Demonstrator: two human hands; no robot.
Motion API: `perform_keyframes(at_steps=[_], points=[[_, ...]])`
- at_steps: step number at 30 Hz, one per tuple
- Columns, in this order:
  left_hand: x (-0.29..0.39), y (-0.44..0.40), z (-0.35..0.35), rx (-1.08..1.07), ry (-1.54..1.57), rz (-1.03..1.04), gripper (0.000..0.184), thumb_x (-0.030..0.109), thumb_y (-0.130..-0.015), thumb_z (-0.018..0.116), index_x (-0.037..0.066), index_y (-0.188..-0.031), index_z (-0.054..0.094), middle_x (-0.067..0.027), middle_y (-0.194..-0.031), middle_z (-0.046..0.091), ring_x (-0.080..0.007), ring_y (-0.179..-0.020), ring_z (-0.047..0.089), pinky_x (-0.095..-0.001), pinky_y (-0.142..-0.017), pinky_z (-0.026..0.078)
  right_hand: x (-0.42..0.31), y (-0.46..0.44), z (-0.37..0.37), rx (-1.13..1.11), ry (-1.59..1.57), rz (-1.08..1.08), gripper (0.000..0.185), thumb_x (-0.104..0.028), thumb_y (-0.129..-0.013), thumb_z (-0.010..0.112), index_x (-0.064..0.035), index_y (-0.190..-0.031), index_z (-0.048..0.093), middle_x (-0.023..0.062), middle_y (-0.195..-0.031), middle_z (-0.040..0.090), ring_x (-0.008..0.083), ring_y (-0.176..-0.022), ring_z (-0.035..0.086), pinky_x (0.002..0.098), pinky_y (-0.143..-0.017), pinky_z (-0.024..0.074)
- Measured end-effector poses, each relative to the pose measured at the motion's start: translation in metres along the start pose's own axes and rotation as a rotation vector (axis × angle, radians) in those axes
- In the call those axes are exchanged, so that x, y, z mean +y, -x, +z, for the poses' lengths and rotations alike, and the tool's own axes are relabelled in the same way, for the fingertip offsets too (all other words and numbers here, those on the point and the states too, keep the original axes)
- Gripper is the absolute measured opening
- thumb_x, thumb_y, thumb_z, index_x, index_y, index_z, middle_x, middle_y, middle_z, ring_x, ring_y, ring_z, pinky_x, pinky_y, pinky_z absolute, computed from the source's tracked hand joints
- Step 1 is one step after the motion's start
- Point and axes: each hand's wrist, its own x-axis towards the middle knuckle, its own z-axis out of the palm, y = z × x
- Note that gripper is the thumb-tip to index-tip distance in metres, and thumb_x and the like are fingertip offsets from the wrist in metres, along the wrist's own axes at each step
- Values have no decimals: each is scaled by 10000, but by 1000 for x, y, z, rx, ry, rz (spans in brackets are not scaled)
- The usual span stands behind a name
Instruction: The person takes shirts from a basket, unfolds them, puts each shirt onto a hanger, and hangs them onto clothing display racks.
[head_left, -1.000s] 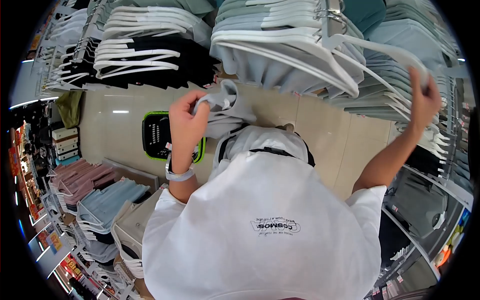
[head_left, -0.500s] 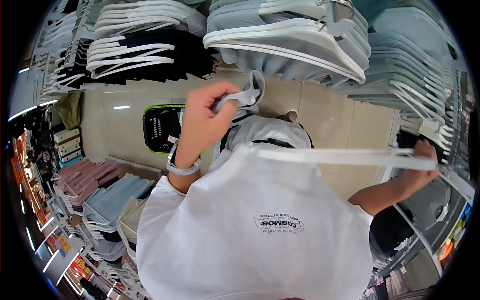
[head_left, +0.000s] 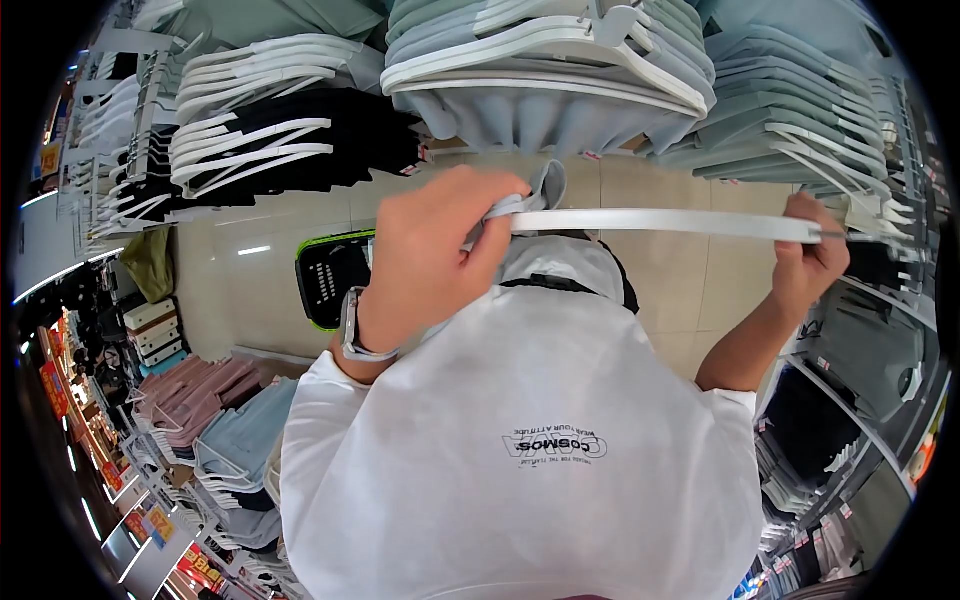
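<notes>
My left hand [head_left: 435, 245], with a watch on its wrist, is closed on a bunched light grey garment [head_left: 549, 185]. A loop of the cloth sticks out beyond its fingers, and the rest is mostly hidden. A white hanger [head_left: 660, 222] stretches level across in front of my chest. Its left end meets the cloth at my left fingertips; whether it lies inside the garment I cannot tell. At the other end, my right hand [head_left: 808, 250] is closed round the hanger, where a thin dark piece shows by the fingers.
Grey garments on white hangers [head_left: 550, 85] hang ahead, with black ones [head_left: 300, 150] to the left and grey-green ones [head_left: 790, 120] to the right. A black basket with a green rim [head_left: 335, 280] stands on the tiled floor [head_left: 650, 270]. Pink clothes [head_left: 200, 400] hang at lower left.
The hanger has moved away from my chest, and its left end now meets the grey cloth at my left hand. My left hand has shifted slightly right, while my right hand has risen.
</notes>
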Motion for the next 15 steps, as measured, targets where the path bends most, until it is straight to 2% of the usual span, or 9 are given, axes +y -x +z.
perform_keyframes(at_steps=[1,4,6,8,9,10,12,13,15], points=[[2,0,1,0,-2,4,177,-32,-685,601,25,-850,628,-92,-669,556,-190,-470,478,-276,-441,387,1,-1,7,-4,-62,-12,320,-201,-675,778,24,-714,554,35,-640,493,89,-540,356,224,-481,231],[4,-1,0,99,-119,102,175,-34,-667,615,35,-827,627,-79,-627,513,-206,-456,460,-292,-429,374,-2,5,28,-83,-132,81,300,-186,-684,772,21,-724,559,41,-641,505,89,-543,371,225,-481,254],[2,-7,-2,191,-183,212,115,-26,-664,612,33,-762,605,-62,-602,486,-221,-443,440,-310,-411,353,7,8,29,-153,-151,56,284,-190,-698,765,10,-728,566,39,-651,523,87,-542,383,227,-482,281],[-2,-9,-6,147,-239,245,110,-35,-675,596,12,-775,596,-76,-612,497,-222,-470,457,-296,-439,367,15,9,32,33,-227,16,262,-194,-711,756,-6,-731,575,29,-652,527,85,-552,402,231,-485,295],[-2,-10,-8,103,-288,280,108,-44,-687,581,-9,-788,587,-90,-621,509,-224,-496,474,-281,-467,381,13,7,35,90,-252,83,273,-226,-705,764,-19,-743,591,6,-636,525,66,-533,398,221,-464,282],[1,-9,-8,102,-289,279,108,-44,-687,581,-9,-788,587,-90,-621,509,-224,-496,474,-281,-467,381,11,8,38,90,-254,84,273,-226,-705,764,-19,-743,591,6,-636,525,66,-533,398,221,-464,282],[13,-7,-7,5,-260,78,93,-25,-716,562,-18,-809,572,-112,-614,513,-253,-487,486,-304,-469,388,6,11,47,48,-134,241,290,-240,-687,779,-18,-749,605,-11,-614,525,47,-511,398,207,-440,270],[18,-8,-4,6,-260,79,93,-25,-716,562,-18,-809,572,-112,-614,513,-253,-487,486,-304,-469,388,6,12,57,5,-138,196,293,-240,-668,792,-17,-745,618,-21,-606,537,31,-494,398,192,-428,265],[26,-11,1,-82,-194,30,100,32,-710,596,32,-750,504,-86,-560,473,-270,-452,472,-374,-412,346,-6,11,79,-7,-189,191,284,-230,-660,794,-19,-727,617,-23,-595,532,33,-494,404,191,-432,272]])
